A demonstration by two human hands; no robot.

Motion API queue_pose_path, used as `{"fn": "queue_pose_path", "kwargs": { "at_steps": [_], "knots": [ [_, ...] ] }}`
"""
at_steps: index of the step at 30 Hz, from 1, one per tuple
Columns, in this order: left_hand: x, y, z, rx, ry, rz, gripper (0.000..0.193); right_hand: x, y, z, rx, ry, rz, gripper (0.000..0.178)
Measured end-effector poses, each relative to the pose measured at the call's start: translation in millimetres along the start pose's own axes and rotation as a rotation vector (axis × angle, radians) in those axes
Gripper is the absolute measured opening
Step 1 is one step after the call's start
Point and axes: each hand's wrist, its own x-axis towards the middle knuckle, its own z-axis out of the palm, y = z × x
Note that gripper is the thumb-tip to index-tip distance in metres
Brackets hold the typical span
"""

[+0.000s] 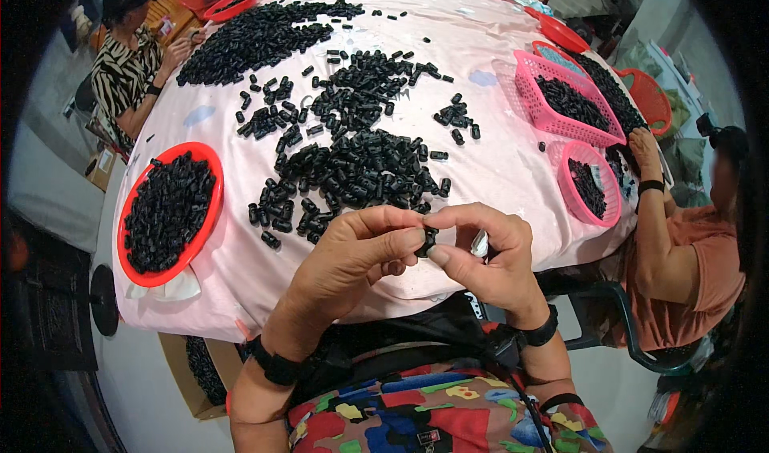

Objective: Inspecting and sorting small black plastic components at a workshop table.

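Note:
My left hand (352, 253) and my right hand (497, 257) meet at the table's near edge. Pinched between both thumbs and forefingers is a small black cylindrical part (427, 243), mostly covered by the fingertips. A shiny whitish piece (479, 245) shows among the fingers of my right hand; its kind is unclear. Just beyond my hands lies a loose pile of similar black parts (360, 165) on the pale pink cloth (497, 181). A red round basket (128, 249) to my left is full of such parts.
At the right stand a pink rectangular basket (533, 104) and a pink round basket (567, 189), both holding dark parts. A larger black heap (248, 44) lies far left. One person (128, 68) sits left, another (673, 261) right. A cardboard box (180, 373) stands below the table.

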Motion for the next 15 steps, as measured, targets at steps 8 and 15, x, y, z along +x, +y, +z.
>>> {"fn": "queue_pose_path", "kwargs": {
  "at_steps": [8, 15],
  "knots": [
    [-1, 2, 4, -0.013, -0.015, -0.013, 0.022, 0, -2, 2, -0.077, 0.032, 0.001, 0.035],
    [1, -3, -2, 0.022, -0.173, -0.044, 0.03, -2, 6, 2, 0.063, -0.004, 0.024, 0.038]
  ]
}}
